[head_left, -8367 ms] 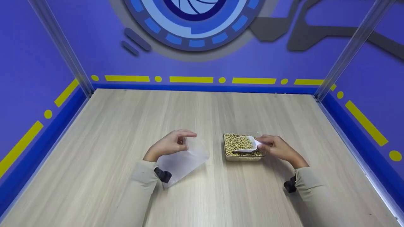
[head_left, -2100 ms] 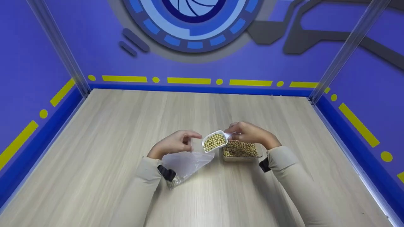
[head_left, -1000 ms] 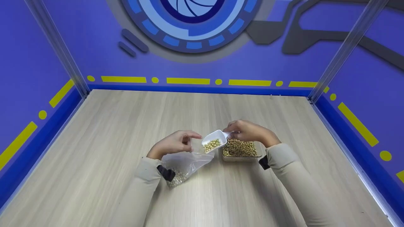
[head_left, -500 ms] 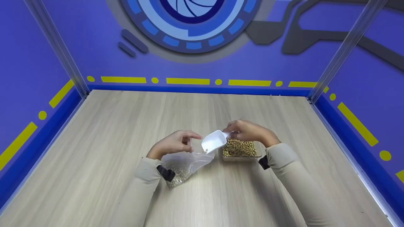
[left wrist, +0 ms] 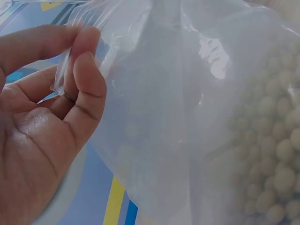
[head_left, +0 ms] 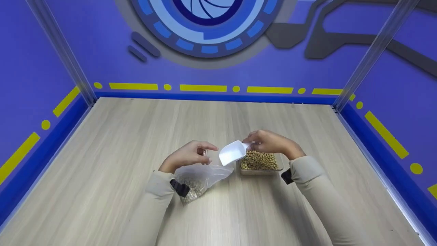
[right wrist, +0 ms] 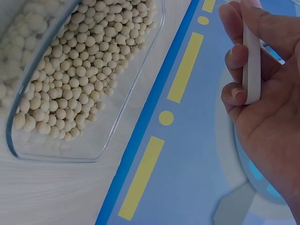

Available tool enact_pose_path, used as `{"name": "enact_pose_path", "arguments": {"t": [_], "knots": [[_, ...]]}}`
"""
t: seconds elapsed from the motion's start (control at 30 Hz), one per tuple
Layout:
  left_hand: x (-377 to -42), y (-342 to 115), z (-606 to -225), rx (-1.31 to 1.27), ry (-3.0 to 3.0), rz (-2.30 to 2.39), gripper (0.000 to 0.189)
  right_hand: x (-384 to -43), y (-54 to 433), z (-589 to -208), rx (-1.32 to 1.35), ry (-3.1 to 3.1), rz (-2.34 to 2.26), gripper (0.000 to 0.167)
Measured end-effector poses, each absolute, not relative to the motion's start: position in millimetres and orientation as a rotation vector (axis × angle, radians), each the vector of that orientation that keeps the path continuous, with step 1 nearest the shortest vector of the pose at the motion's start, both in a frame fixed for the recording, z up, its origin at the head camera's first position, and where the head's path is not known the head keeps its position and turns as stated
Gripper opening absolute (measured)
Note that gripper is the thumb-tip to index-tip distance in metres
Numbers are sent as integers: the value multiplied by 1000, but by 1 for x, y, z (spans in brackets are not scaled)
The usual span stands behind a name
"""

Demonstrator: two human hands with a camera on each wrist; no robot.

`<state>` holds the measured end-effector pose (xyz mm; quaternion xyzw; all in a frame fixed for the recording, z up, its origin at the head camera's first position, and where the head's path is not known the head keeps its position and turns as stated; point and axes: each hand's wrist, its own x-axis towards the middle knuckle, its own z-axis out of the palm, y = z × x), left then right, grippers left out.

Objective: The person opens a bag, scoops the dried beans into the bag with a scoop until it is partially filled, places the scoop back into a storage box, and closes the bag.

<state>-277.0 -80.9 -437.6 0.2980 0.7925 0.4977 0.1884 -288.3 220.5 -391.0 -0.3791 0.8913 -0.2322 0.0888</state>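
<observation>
Bag (head_left: 201, 176), one, at left: pinched it in left hand (head_left: 187, 156), grip nearly closed. Held one scoop (head_left: 233, 152) in right hand (head_left: 271, 141), grip curled, near one container (head_left: 259, 173) of beans (head_left: 261, 160).

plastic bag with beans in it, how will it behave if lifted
The bag, thin and creased, will probably sag and fold. Its weight likely pulls toward the lower corner, where the beans gather; being round, they may shift.
</observation>
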Motion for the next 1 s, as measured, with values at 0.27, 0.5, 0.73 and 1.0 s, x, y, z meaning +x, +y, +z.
{"name": "enact_pose_path", "arguments": {"t": [0.27, 0.5, 0.73, 1.0], "knots": [[-277, -81, -436, 833, 2229, 1392, 46, -288, 229, -391, -1060, 2676, -765, 24], [-276, -82, -437, 864, 2263, 1370, 48, -287, 243, -392, -960, 2678, -850, 24], [-276, -83, -438, 878, 2261, 1376, 49, -287, 258, -394, -894, 2692, -874, 25], [-276, -83, -440, 890, 2249, 1384, 49, -287, 275, -394, -830, 2691, -895, 28]]}}
